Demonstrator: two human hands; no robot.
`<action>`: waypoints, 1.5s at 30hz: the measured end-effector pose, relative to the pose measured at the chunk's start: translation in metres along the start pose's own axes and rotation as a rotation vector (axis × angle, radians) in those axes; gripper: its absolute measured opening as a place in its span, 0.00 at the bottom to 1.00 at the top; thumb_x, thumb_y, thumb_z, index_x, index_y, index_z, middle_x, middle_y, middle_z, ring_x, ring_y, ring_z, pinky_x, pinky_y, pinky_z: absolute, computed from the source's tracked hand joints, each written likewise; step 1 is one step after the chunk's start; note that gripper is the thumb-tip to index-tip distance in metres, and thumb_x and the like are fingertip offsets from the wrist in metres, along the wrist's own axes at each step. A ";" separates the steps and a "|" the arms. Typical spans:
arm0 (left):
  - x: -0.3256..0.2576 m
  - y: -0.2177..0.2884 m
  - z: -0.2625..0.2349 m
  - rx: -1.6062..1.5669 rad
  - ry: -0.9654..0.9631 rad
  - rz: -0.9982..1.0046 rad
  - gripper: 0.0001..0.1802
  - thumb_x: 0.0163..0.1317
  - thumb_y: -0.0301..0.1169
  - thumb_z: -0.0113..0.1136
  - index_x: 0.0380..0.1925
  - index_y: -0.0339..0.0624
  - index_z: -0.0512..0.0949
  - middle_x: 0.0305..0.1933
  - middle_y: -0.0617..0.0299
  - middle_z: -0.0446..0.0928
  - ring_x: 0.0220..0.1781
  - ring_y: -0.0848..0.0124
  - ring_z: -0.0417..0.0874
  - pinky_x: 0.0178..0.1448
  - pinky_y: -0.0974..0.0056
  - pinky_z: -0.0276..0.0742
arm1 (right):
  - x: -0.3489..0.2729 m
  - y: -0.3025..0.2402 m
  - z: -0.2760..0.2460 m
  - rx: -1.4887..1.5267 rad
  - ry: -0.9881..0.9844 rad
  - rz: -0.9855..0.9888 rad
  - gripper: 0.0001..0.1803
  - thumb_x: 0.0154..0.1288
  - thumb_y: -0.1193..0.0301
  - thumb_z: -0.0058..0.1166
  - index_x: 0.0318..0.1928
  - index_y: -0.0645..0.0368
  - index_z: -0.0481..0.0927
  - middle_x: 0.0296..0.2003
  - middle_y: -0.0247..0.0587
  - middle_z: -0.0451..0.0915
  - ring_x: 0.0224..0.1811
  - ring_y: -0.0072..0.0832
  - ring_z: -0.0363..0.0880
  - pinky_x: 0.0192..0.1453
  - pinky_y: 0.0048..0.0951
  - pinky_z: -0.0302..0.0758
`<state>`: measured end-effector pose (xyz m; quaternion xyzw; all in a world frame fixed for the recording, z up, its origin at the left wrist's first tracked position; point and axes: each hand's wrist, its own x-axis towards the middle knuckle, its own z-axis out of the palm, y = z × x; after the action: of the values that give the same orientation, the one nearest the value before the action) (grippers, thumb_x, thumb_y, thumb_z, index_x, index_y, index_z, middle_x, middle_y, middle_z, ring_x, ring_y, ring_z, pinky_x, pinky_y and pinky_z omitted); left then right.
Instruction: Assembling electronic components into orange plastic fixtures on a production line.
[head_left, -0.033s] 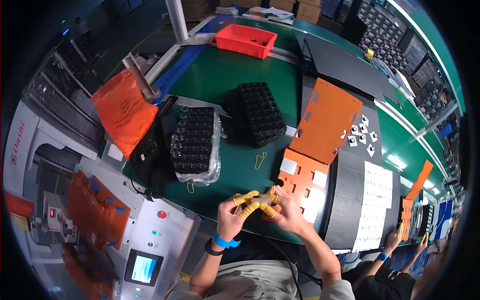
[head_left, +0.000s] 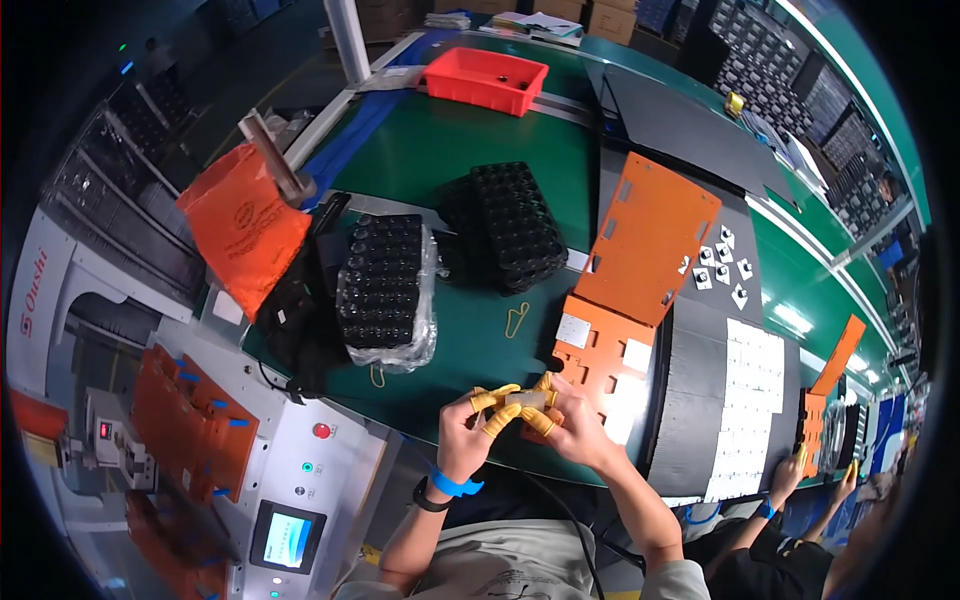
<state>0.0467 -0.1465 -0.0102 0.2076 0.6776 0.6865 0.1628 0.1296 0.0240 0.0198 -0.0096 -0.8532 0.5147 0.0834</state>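
Observation:
My left hand [head_left: 470, 425] and my right hand [head_left: 574, 422] meet at the table's front edge, yellow finger covers on their fingertips. Between them they pinch a small flat grey-brown piece [head_left: 524, 398]; the fingers hide much of it, and its kind cannot be made out. Just beyond my right hand lies an orange fixture plate [head_left: 588, 345] with cut-outs and several white square plates [head_left: 573, 331] on it. Its orange lid [head_left: 652, 240] is folded back behind it. A blue wristband [head_left: 456, 485] and a black band circle my left wrist.
Black moulded trays [head_left: 380, 280] in clear plastic and a second black stack [head_left: 517, 220] stand left of the fixture. A red bin [head_left: 487, 80] sits at the back. White sheets [head_left: 745, 410] and small white pieces [head_left: 722, 260] lie rightward. A co-worker's hand [head_left: 788, 478] works at far right.
The whole view has shifted very slightly. Both hands keep their pinch on the small piece, of which a little more shows between the fingers.

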 end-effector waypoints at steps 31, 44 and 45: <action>0.011 -0.015 0.006 0.273 0.169 0.062 0.13 0.66 0.34 0.65 0.43 0.36 0.83 0.18 0.56 0.71 0.18 0.69 0.67 0.25 0.63 0.63 | 0.001 0.016 -0.007 -0.640 0.301 0.101 0.17 0.62 0.76 0.57 0.49 0.73 0.80 0.47 0.54 0.78 0.50 0.49 0.74 0.57 0.46 0.69; 0.016 -0.021 -0.015 -0.590 -0.138 -0.511 0.34 0.76 0.59 0.35 0.64 0.46 0.72 0.39 0.65 0.78 0.36 0.76 0.79 0.38 0.70 0.77 | 0.023 -0.052 0.020 -0.471 0.022 -0.126 0.34 0.57 0.61 0.67 0.59 0.71 0.75 0.63 0.56 0.71 0.73 0.51 0.62 0.77 0.58 0.53; 0.017 -0.003 -0.017 -0.710 -0.145 -0.560 0.35 0.76 0.59 0.36 0.65 0.45 0.71 0.47 0.63 0.79 0.43 0.75 0.80 0.44 0.68 0.78 | 0.030 -0.055 0.025 -0.493 -0.058 -0.270 0.32 0.54 0.61 0.69 0.54 0.71 0.78 0.54 0.54 0.76 0.66 0.52 0.69 0.72 0.53 0.64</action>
<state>0.0228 -0.1525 -0.0121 -0.0046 0.4174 0.7893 0.4502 0.1003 -0.0212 0.0608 0.0988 -0.9483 0.2759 0.1221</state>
